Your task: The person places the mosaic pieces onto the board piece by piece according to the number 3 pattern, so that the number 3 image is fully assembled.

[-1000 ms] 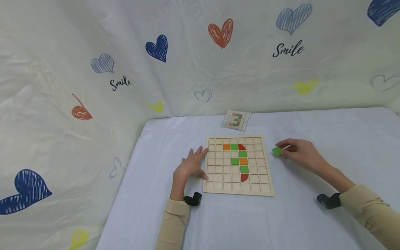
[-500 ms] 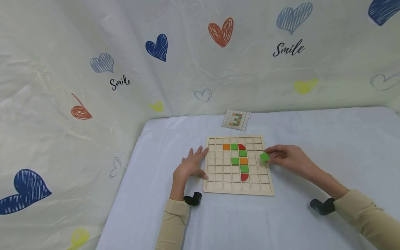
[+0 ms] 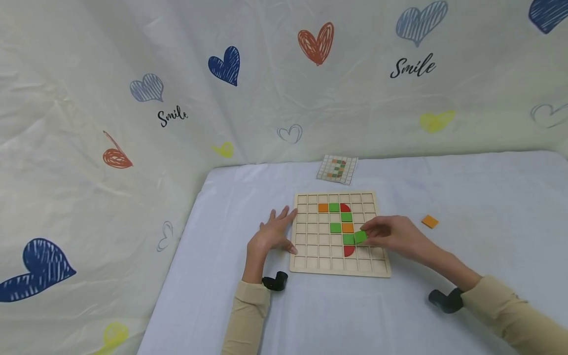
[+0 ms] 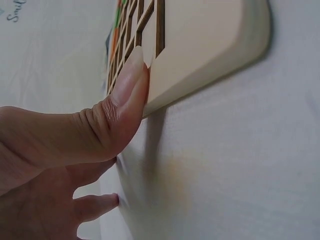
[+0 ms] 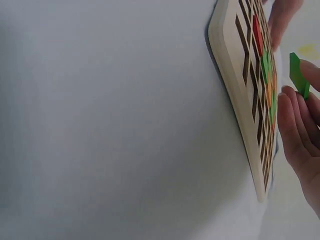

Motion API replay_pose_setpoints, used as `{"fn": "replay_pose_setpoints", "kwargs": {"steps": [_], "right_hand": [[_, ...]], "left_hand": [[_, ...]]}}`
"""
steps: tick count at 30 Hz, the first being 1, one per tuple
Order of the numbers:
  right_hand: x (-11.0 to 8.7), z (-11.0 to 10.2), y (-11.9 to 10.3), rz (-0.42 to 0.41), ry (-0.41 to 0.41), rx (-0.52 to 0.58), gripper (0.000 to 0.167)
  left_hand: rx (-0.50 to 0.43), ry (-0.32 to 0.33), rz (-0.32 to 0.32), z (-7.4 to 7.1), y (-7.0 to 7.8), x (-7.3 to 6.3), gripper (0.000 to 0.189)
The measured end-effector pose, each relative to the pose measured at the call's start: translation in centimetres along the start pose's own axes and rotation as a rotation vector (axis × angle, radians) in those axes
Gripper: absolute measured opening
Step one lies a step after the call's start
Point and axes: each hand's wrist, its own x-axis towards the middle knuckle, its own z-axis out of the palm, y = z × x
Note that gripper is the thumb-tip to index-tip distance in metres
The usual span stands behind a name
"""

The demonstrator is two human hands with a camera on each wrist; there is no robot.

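Note:
A square wooden grid board (image 3: 310,266) lies on the white-covered table, holding green and orange square tiles and two red rounded ones. My left hand (image 3: 269,236) rests at its left edge, fingers spread; in the left wrist view the thumb (image 4: 131,82) presses the board's side. Between thumb and fingertips my right hand (image 3: 392,234) pinches a green square tile (image 3: 361,237) over the right half of the board, overlapping the cells beside the lower green tile (image 3: 348,239). The right wrist view shows that pinched tile (image 5: 299,75) raised above the grid.
A loose orange tile (image 3: 429,221) lies on the table right of the board. Behind the board, a printed pattern card (image 3: 337,169) shows a similar coloured figure on a grid. A fabric backdrop (image 3: 364,98) with hearts hangs at the table's far edge.
My right hand has carried the green tile leftward from beside the board to over it, uncovering the orange tile on the table. The left hand stays in place.

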Motion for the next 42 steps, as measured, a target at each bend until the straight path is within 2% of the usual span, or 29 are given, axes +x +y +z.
{"fn": "replay_pose_setpoints", "kwargs": {"steps": [8,16,21,27,36,42], "right_hand": [[0.7,2.2,-1.2,-0.024,-0.03,-0.003,0.028],[1.1,3.5,-2.0,-0.133,-0.042,-0.026,0.026],[1.2,4.2,-2.0,-0.133,-0.041,-0.039,0.025],[1.3,4.7,-2.2,-0.133,-0.032,-0.064,0.027],[1.7,5.2,-1.9,-0.189,-0.016,-0.173,0.025],[1.8,5.2,-1.9,-0.212,-0.019,-0.184,0.025]], "left_hand": [[0.004,-0.002,-0.007,-0.1,0.0,-0.1,0.114],[0.002,-0.007,-0.015,0.2,0.0,0.1,0.114],[0.001,-0.012,-0.017,0.2,0.1,0.0,0.115],[-0.005,-0.013,-0.015,0.1,0.2,0.0,0.115],[-0.001,-0.009,-0.02,0.2,0.1,0.2,0.116],[0.006,-0.009,-0.02,0.1,0.1,0.2,0.116]]}}
